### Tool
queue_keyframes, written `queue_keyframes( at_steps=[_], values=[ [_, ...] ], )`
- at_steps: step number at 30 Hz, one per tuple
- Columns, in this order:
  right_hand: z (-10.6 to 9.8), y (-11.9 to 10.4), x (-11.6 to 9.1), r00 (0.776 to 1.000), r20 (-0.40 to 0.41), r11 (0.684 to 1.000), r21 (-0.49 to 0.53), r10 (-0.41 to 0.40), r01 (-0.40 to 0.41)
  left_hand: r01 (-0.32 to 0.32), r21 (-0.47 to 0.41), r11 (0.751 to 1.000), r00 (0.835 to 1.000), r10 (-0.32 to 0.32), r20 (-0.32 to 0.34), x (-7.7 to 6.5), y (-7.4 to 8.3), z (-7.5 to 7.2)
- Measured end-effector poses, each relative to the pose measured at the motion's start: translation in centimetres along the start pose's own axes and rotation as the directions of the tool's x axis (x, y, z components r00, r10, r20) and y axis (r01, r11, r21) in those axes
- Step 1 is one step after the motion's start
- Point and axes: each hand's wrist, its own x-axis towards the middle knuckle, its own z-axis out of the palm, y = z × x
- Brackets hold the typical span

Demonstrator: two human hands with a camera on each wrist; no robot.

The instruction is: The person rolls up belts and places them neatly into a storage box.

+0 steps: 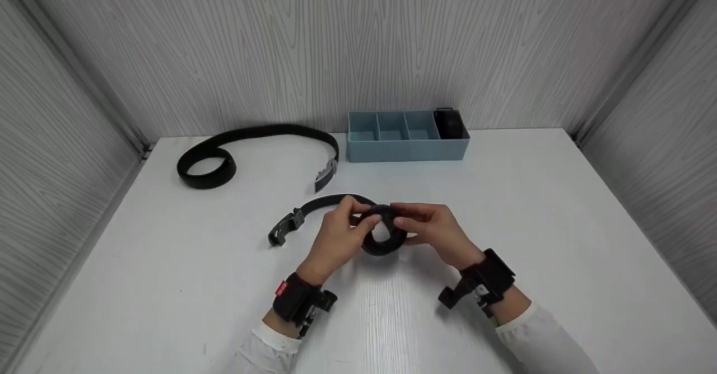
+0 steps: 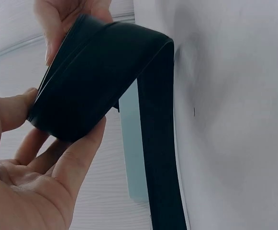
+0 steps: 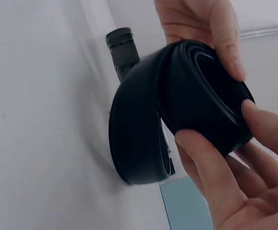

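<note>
- Left grip (image 1: 340, 233): closed to a pinch on a rolled black belt (image 1: 382, 248), gap no wider than the roll needs. Thumb at one edge, fingers on the outer side.
- Right grip (image 1: 434, 229): same roll, opposite side, also pinched between thumb and fingers.
- Belt position: roll sits between my two grips, near mid worktop (image 1: 560, 223), round opening facing up toward my head. Can't tell if it touches the surface.
- Several layers show in the coil from the right wrist view; outer turn stands away from the rest as a loose loop.
- Free length runs out behind my left grip, off to the left, ending in a metal buckle (image 1: 298, 217).
- Second black belt (image 1: 269, 131): further back on the left, far end coiled, strap arching over to its own buckle (image 1: 329, 168) near the box.
- Blue box (image 1: 406, 151): back of worktop, against the wall (image 1: 280, 55), four compartments in a row. Black item (image 1: 449, 125) in the rightmost one, top poking above the rim.
- Black wrist straps (image 1: 294, 298) on both my arms, white sleeves (image 1: 543, 335) behind them.
</note>
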Motion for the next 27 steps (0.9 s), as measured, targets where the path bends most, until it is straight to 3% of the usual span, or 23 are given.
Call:
queue_keyframes(
  at_steps=[5,9,19,27],
  values=[
    [0.33,0.17,-0.12,0.999,-0.034,0.999,0.039,0.025,-0.023,-0.009,-0.015,1.0,1.0,0.009,-0.023,-0.06,-0.18,0.15],
    [0.12,0.12,-0.13,1.0,-0.012,1.0,0.011,0.028,-0.028,-0.012,-0.008,1.0,1.0,0.012,-0.026,-0.14,-0.16,0.11],
    [-0.42,-0.38,-0.16,0.993,0.113,0.992,-0.122,0.031,-0.017,-0.003,0.031,1.0,0.997,0.001,0.073,-0.21,0.07,-0.09],
    [-0.16,-0.13,0.03,0.999,0.024,0.999,-0.033,0.032,-0.031,0.008,0.006,1.0,1.0,-0.008,0.011,-0.08,-0.02,0.18]
  ],
)
